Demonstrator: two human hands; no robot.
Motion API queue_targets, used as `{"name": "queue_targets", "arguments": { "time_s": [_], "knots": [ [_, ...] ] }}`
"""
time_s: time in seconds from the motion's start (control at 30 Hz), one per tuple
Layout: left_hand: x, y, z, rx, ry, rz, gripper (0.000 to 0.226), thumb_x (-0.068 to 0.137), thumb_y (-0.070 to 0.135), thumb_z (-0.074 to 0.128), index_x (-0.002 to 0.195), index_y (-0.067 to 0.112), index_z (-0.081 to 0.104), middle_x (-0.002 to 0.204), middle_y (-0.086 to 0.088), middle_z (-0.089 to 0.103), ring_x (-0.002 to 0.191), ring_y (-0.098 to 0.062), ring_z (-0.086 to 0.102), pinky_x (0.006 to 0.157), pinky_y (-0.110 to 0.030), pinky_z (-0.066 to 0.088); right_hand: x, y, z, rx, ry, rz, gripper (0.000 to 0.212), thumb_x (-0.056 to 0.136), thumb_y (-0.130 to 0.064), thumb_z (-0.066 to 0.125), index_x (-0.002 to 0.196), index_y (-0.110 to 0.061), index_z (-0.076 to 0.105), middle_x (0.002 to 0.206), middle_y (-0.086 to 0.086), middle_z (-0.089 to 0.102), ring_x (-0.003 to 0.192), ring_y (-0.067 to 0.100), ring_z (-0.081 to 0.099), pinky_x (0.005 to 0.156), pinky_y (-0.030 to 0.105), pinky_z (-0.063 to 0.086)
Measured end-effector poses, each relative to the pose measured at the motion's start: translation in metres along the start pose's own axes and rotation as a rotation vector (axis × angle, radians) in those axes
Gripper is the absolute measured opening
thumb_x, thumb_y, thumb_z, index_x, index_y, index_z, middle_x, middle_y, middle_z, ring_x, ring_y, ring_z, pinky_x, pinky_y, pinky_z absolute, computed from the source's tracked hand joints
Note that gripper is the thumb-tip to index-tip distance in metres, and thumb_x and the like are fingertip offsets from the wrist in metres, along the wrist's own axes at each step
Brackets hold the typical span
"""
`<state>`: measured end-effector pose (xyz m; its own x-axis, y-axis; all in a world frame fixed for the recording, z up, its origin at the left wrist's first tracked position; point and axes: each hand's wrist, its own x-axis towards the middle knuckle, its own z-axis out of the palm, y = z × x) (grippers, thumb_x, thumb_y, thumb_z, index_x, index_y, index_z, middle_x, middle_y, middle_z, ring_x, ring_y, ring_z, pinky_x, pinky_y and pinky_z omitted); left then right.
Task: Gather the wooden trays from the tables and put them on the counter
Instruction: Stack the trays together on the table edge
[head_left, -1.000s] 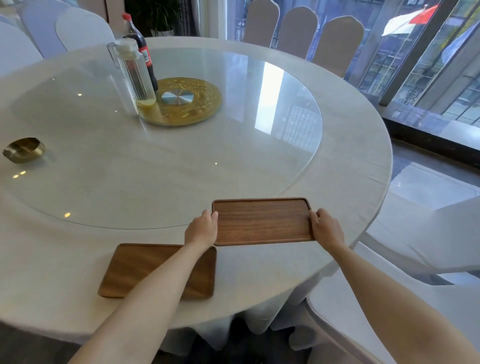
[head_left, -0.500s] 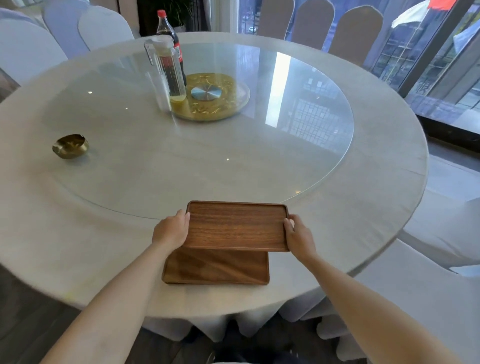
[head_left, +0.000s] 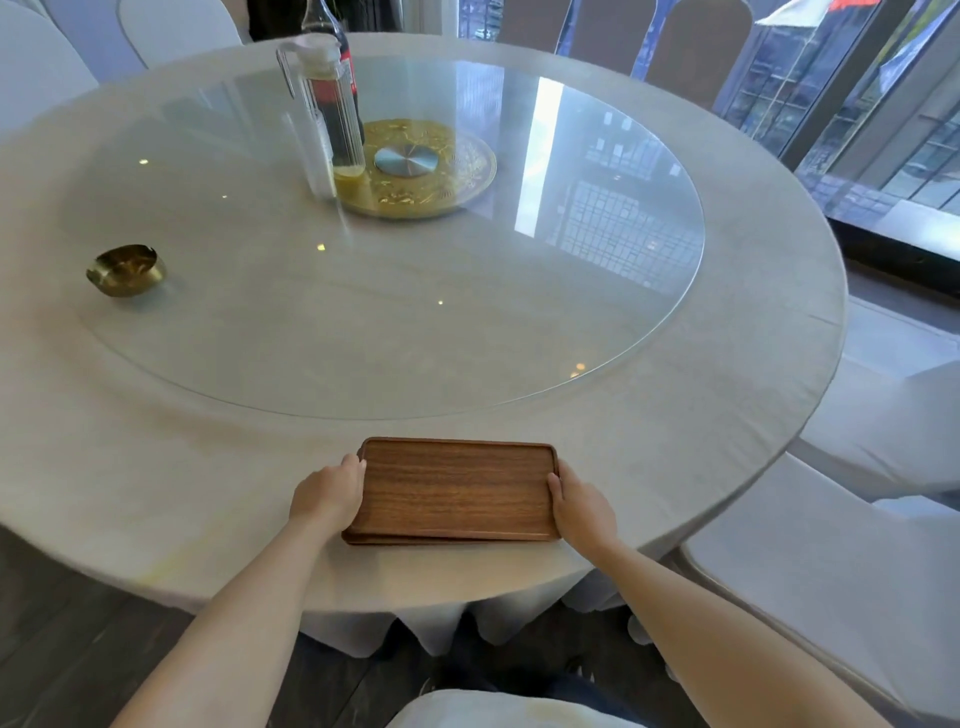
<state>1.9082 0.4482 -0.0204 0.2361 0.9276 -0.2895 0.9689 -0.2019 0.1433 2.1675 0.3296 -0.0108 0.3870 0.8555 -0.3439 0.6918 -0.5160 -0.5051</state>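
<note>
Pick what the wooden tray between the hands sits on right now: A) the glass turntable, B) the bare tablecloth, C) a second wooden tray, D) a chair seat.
C: the upper wooden tray lies on a second wooden tray whose edge shows beneath its near side, left hand and right hand at its ends.

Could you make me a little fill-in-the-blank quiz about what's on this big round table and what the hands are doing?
1. The left hand and right hand grip the short ends of a ____ tray.
2. That tray lies on top of ____ tray whose edge peeks out underneath.
3. The clear pitcher stands beside the ____ coloured disc at the table's centre.
4. The small brass bowl sits to the ____ of the trays.

Missing words: wooden; another; gold; left
</note>
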Motion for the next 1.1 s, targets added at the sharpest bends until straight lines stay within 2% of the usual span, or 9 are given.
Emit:
{"name": "queue_targets", "arguments": {
  "time_s": [0.3, 0.5, 0.63, 0.8, 0.9, 1.0, 1.1],
  "knots": [
    [-0.003, -0.005, 0.004, -0.026, -0.002, -0.028, 0.041, 0.101, 0.025, 0.017, 0.108, -0.001, 0.048, 0.107, -0.024, 0.065, 0.098, -0.041, 0.06, 0.079, -0.04, 0.046, -0.004, -0.005, 0.005, -0.097, 0.005, 0.001, 0.042, 0.1, -0.029, 0.02, 0.14, -0.017, 0.028, 0.103, 0.015, 0.067, 0.09, 0.031, 0.064, 0.078, 0.039, 0.05],
    [-0.005, -0.008, 0.009, -0.047, 0.008, -0.031, 0.039, 0.1, 0.023, 0.017, 0.104, -0.001, 0.047, 0.104, -0.023, 0.065, 0.088, -0.038, 0.058, 0.075, -0.038, 0.043, -0.005, -0.005, 0.006, -0.144, 0.019, -0.006, 0.042, 0.1, -0.03, 0.019, 0.138, -0.016, 0.028, 0.1, 0.013, 0.068, 0.087, 0.031, 0.065, 0.076, 0.041, 0.053],
    [-0.004, -0.009, 0.011, -0.083, 0.001, -0.049, 0.041, 0.1, 0.024, 0.017, 0.105, -0.001, 0.048, 0.107, -0.023, 0.064, 0.097, -0.041, 0.059, 0.078, -0.039, 0.044, -0.003, -0.004, 0.006, -0.168, 0.022, 0.006, 0.043, 0.1, -0.032, 0.019, 0.14, -0.018, 0.026, 0.097, 0.014, 0.068, 0.086, 0.032, 0.065, 0.072, 0.039, 0.05],
    [-0.001, -0.016, 0.015, -0.306, -0.047, -0.151, 0.052, 0.099, 0.04, 0.019, 0.114, 0.006, 0.055, 0.116, -0.02, 0.063, 0.109, -0.037, 0.056, 0.091, -0.04, 0.044, -0.007, -0.003, 0.001, -0.063, -0.002, 0.074, 0.048, 0.099, -0.039, 0.023, 0.143, -0.019, 0.022, 0.111, 0.012, 0.066, 0.1, 0.03, 0.062, 0.072, 0.035, 0.044],
    [0.0, -0.019, 0.017, -0.454, -0.084, -0.218, 0.059, 0.096, 0.05, 0.025, 0.119, 0.006, 0.057, 0.118, -0.017, 0.063, 0.111, -0.034, 0.055, 0.092, -0.04, 0.043, -0.009, -0.002, 0.004, 0.055, 0.004, 0.143, 0.059, 0.095, -0.047, 0.032, 0.145, -0.017, 0.02, 0.12, 0.011, 0.062, 0.109, 0.028, 0.059, 0.084, 0.039, 0.047],
    [0.002, -0.017, 0.015, -0.497, -0.146, -0.24, 0.061, 0.091, 0.057, 0.035, 0.112, 0.004, 0.057, 0.111, -0.014, 0.063, 0.096, -0.028, 0.054, 0.081, -0.036, 0.041, -0.009, -0.004, 0.01, 0.154, -0.018, 0.204, 0.064, 0.092, -0.05, 0.041, 0.141, -0.011, 0.028, 0.124, 0.012, 0.059, 0.109, 0.028, 0.058, 0.088, 0.04, 0.049],
    [0.003, -0.016, 0.012, -0.558, -0.225, -0.217, 0.06, 0.086, 0.062, 0.041, 0.104, 0.008, 0.059, 0.106, -0.009, 0.064, 0.096, -0.027, 0.056, 0.08, -0.035, 0.041, -0.006, -0.006, 0.01, 0.181, -0.05, 0.248, 0.057, 0.089, -0.051, 0.047, 0.124, -0.007, 0.045, 0.113, 0.01, 0.062, 0.101, 0.026, 0.061, 0.088, 0.042, 0.052]
  ]
}}
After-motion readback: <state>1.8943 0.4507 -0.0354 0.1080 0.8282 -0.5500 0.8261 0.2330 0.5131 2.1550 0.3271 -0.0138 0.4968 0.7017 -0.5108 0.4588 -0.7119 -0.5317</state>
